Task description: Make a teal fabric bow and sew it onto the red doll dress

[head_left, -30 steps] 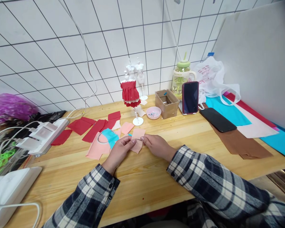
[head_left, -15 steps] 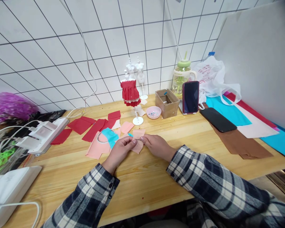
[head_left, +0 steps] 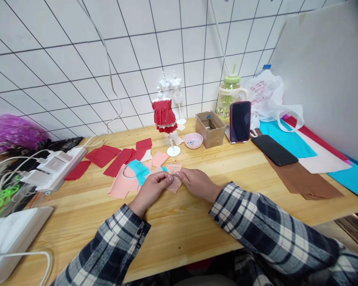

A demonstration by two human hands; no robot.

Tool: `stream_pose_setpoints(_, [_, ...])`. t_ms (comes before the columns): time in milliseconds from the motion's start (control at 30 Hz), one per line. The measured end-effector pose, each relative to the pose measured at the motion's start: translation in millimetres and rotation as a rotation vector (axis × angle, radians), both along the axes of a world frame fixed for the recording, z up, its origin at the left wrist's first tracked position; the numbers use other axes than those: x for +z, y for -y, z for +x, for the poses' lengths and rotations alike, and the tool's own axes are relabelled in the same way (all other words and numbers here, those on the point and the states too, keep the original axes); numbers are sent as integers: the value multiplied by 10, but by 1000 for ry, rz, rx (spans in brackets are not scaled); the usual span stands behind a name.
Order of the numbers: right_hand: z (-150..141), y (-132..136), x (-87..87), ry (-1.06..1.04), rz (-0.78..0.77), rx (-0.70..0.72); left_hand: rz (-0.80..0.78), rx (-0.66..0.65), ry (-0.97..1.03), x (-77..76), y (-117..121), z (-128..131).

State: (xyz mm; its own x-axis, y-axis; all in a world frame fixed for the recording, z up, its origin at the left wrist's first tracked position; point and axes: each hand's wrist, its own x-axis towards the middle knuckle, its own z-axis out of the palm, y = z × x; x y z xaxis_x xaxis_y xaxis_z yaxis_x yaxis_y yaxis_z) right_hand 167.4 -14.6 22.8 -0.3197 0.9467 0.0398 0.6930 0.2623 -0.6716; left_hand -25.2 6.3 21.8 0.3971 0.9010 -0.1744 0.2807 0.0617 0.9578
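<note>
My left hand and my right hand are pinched close together over the table, gripping the opposite edges of a small pink cloth piece. Part of it hides behind my fingers, and whether something thin lies between them I cannot make out. Left of my hands, a turquoise cloth strip rests across a ring-shaped thing on larger pink cloth pieces. Just behind stands a small mannequin wearing a ruffled red dress.
Red cloth pieces lie to the left, near a power strip. At the back are a pink bowl of small beads, a cardboard box and an upright phone. A black phone lies on brown cloth.
My fingers have shifted very slightly around the pink cloth piece, and the view has moved a little. Both hands keep their hold.
</note>
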Motion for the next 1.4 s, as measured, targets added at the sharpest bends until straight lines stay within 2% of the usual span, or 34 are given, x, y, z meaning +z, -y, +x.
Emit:
stream_pose_setpoints(500, [0,-23,-17,31,25,5,14,4,-26,-4,6,5])
stream_pose_setpoints(600, [26,-37,1,8,10,-18,46,97,51,2,0,10])
stream_pose_setpoints(733, [71,-59,3,-32,-11,-49,156,309,149,18,-43,-37])
stream_pose_setpoints(800, [85,-60,1,-49,-13,-60,166,346,152,19,-64,-70])
stream_pose_setpoints(933, [88,-42,9,-114,-23,-79,88,211,82,-1,-60,-82])
stream_pose_setpoints(1133, [55,-33,-20,-141,-45,-155,164,33,-78,11,-3,6])
stream_pose_setpoints(1300, [-8,45,-51,-141,-38,-35,181,-54,-130,43,40,16])
stream_pose_setpoints(1400, [-51,131,-46,-161,-73,-49,208,-99,-169,55,64,11])
